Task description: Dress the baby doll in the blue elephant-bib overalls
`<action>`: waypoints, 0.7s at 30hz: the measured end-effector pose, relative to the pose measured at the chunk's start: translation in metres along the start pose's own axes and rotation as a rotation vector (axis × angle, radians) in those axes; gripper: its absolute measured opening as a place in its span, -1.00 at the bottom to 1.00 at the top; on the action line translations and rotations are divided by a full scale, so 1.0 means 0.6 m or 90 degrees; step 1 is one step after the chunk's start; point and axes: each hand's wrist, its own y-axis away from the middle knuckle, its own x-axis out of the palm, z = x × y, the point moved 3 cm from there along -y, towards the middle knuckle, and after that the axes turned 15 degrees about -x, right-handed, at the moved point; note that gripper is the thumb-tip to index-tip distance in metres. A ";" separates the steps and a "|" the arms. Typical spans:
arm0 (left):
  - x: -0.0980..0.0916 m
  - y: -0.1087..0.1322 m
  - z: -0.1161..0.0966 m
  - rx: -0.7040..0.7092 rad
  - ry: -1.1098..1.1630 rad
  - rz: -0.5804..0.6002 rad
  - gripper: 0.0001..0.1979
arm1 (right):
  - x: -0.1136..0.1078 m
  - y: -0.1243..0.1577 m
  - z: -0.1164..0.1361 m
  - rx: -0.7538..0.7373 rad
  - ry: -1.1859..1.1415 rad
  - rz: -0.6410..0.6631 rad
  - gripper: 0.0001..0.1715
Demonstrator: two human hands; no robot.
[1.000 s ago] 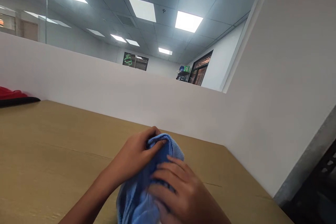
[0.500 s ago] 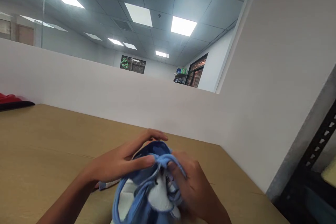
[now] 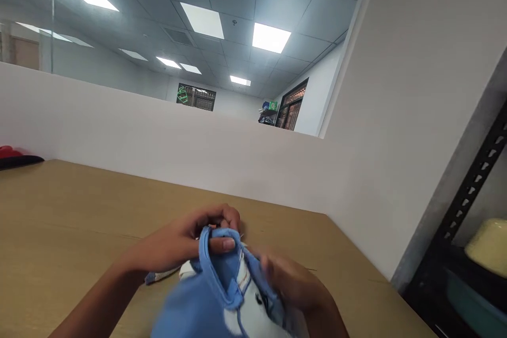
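Note:
A soft blue-and-white fabric item (image 3: 190, 306) with blue edging and a dark eye-like mark on its white part is held up over the table; its exact kind is unclear. My left hand (image 3: 178, 243) is closed on its top, thumb laid across the blue band and fingers curled behind it. At the item's right side is my right hand (image 3: 297, 280), blurred, its fingers partly hidden, so its grip cannot be made out. A small blue-and-white strip of cloth (image 3: 160, 276) lies on the table by my left wrist.
The brown table (image 3: 79, 222) runs back to a low white wall (image 3: 178, 142) with glass above. A red and black item (image 3: 18, 159) sits at the far left. To the right, a black metal rack (image 3: 471, 195) holds a pale yellow object (image 3: 489, 248) and a teal one (image 3: 475, 301).
The fabric item has turned, so a smooth blue side and the looped band now face me. My left fingers have curled in; my right hand has shifted slightly right and lower.

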 end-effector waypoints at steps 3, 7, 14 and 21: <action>0.009 -0.006 0.002 -0.032 0.044 0.021 -0.67 | 0.014 0.005 0.017 -0.059 0.089 0.110 -0.04; 0.008 -0.012 0.006 -0.050 -0.005 -0.080 -0.60 | 0.035 0.001 0.045 -0.128 0.311 0.078 -0.15; 0.001 -0.012 0.007 -0.029 -0.049 -0.207 -0.62 | 0.061 0.006 0.031 -0.069 0.401 -0.072 -0.36; -0.028 0.008 0.014 -0.037 -0.144 -0.064 -0.59 | -0.010 -0.002 -0.025 -0.082 0.109 -0.405 -0.67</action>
